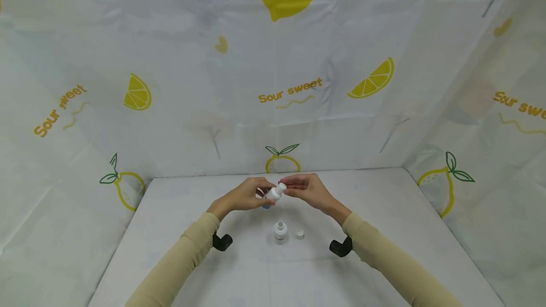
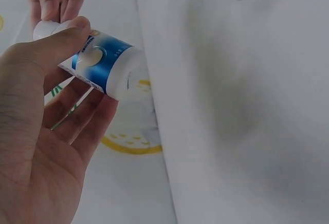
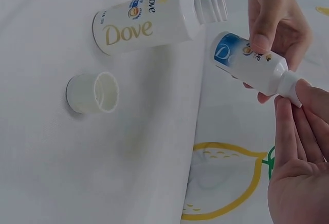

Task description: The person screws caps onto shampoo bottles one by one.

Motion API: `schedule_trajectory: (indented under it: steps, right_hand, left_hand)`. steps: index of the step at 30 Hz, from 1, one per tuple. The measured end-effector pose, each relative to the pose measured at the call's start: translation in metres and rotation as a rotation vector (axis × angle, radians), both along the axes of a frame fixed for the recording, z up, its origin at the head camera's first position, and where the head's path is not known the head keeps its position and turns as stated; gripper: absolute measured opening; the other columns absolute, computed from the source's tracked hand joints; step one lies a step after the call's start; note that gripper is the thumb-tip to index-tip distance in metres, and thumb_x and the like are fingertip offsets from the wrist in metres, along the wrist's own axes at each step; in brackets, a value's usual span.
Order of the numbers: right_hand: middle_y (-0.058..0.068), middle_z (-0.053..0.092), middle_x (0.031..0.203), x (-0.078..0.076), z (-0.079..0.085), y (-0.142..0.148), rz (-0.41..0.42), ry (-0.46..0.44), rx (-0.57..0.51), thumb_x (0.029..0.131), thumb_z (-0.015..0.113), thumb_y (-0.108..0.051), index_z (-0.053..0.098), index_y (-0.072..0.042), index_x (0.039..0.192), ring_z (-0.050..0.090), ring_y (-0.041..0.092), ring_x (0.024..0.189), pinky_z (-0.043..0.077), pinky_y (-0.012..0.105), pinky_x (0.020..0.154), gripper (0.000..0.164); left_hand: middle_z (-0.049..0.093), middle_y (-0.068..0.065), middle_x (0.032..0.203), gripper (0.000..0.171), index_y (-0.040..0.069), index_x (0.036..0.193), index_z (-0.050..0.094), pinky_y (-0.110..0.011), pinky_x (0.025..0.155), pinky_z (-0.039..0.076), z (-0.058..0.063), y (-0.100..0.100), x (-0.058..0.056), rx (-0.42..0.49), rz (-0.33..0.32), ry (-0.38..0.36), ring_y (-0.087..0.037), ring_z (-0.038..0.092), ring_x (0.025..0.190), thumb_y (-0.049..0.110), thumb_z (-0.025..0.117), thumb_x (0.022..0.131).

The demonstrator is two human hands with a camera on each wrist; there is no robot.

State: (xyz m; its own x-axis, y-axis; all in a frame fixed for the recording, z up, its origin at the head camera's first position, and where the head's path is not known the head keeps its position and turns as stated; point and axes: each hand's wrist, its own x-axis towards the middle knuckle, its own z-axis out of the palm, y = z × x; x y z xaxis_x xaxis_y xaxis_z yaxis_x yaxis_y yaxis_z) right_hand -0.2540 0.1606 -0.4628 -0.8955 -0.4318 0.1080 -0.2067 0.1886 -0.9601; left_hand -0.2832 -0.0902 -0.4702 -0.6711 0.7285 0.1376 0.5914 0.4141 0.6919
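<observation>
My left hand [image 1: 247, 194] grips a small white bottle [image 3: 252, 62] with a blue label, tilted and raised above the table. Thumb and fingers of my right hand [image 3: 303, 178] pinch the white cap [image 3: 290, 88] at its neck. In the left wrist view the blue part of the bottle [image 2: 103, 59] faces the camera, and the right fingers [image 2: 49, 5] touch its cap end. Below the hands a white Dove bottle [image 1: 280, 233] stands upright with its threaded neck uncovered. Beside it lies a loose white cap [image 1: 300, 234], its hollow showing in the right wrist view.
A white cloth covers the table [image 1: 204, 274]. Behind it hangs a lemon-print curtain [image 1: 183, 84], with more of the print on both sides. A black wrist mount [image 1: 222, 242] sits at the left sleeve, another [image 1: 341, 247] at the right.
</observation>
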Motion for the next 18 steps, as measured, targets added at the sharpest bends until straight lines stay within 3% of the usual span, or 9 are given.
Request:
schedule_trajectory:
  steps: [9, 18]
  right_hand:
    - [0.021, 0.068, 0.116, -0.0019, -0.0019, -0.0006, -0.014, 0.029, 0.056, 0.087, 0.071, -0.01, 0.066, -0.001, 0.117, 0.071, 0.022, 0.099, 0.06, 0.025, 0.083, 0.032]
    - [0.013, 0.073, 0.099, 0.0016, 0.0012, -0.0002, -0.114, 0.014, 0.123, 0.08, 0.08, -0.029, 0.069, -0.006, 0.102, 0.072, 0.014, 0.083, 0.061, 0.03, 0.076, 0.033]
  left_hand:
    - [0.065, 0.007, 0.102, 0.04, 0.021, 0.12, 0.066, -0.033, 0.087, 0.058, -0.0021, 0.0018, 0.0, 0.0, 0.0, -0.018, -0.008, 0.063, 0.093, 0.034, 0.076, 0.083]
    - [0.065, 0.008, 0.103, 0.04, 0.023, 0.12, 0.066, -0.029, 0.087, 0.058, -0.004, 0.0064, 0.0012, -0.009, 0.0, -0.015, -0.007, 0.063, 0.093, 0.034, 0.076, 0.083]
